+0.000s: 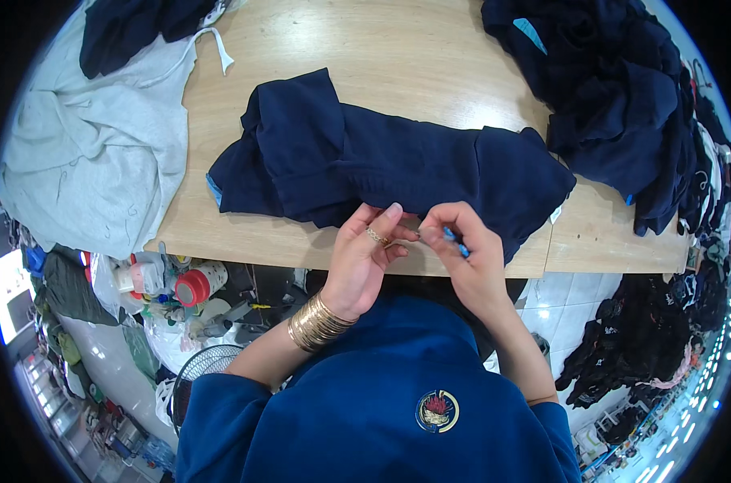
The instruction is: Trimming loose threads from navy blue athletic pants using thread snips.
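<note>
A dark navy garment [414, 161] lies bunched lengthwise across the wooden table in front of me. At its near edge my left hand [364, 258] is closed, its thumb and curled fingers pinched together by the cloth; whatever they hold is too small to make out. Close beside it, my right hand [470, 258] grips a small blue tool [456, 241], mostly hidden by the fingers. The fingertips of both hands nearly meet. A bit of light blue [214, 188] shows at the garment's left end, and a small white tag [555, 215] at its right.
On the left, a light grey garment [100, 153] hangs over the table's edge. More navy garments [615, 105] are heaped at the right. Below the left edge stand a red-and-white container [200, 283] and a wire basket [200, 366]. Dark clothes [631, 334] lie at the lower right.
</note>
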`<action>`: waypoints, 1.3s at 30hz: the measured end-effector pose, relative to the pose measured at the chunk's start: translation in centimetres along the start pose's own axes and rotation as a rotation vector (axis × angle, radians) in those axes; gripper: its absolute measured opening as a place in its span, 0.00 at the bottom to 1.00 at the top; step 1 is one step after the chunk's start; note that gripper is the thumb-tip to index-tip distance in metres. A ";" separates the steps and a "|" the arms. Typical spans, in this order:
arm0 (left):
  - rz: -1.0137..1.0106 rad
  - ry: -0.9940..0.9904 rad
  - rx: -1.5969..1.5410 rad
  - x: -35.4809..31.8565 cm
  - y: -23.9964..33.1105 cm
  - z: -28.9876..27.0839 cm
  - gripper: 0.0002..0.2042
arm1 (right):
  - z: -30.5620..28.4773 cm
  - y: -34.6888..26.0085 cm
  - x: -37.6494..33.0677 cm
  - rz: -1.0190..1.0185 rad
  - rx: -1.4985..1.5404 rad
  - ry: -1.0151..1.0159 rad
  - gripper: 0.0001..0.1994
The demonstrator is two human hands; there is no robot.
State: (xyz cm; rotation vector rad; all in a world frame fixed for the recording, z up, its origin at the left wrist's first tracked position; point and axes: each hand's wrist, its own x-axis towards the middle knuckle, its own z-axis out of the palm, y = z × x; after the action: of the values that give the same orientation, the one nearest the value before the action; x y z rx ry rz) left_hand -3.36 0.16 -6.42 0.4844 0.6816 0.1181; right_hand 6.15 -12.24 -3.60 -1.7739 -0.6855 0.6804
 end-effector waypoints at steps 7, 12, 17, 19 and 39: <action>0.037 -0.009 0.050 0.3 -0.2 -0.1 0.07 | -0.5 -0.2 -0.4 -0.144 -0.085 -0.151 0.15; 0.047 -0.004 0.066 0.1 -0.1 -0.2 0.08 | -2.2 -1.2 0.5 -0.240 -0.526 0.097 0.19; 0.054 -0.010 0.074 0.0 -0.2 -0.2 0.09 | -2.0 -0.4 0.8 -0.264 -0.755 0.146 0.15; 0.063 -0.007 0.073 0.0 -0.2 -0.2 0.09 | -1.7 -0.5 0.9 -0.289 -0.854 0.164 0.14; 0.158 0.002 0.186 -0.2 -0.2 -0.5 0.08 | -1.3 -0.8 1.2 -0.212 -0.620 0.182 0.11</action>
State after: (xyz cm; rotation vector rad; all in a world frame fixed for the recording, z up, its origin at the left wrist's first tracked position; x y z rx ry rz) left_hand -3.91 0.11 -6.75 0.7168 0.6586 0.2051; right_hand 7.79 -12.00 -2.65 -2.2439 -1.0137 0.1567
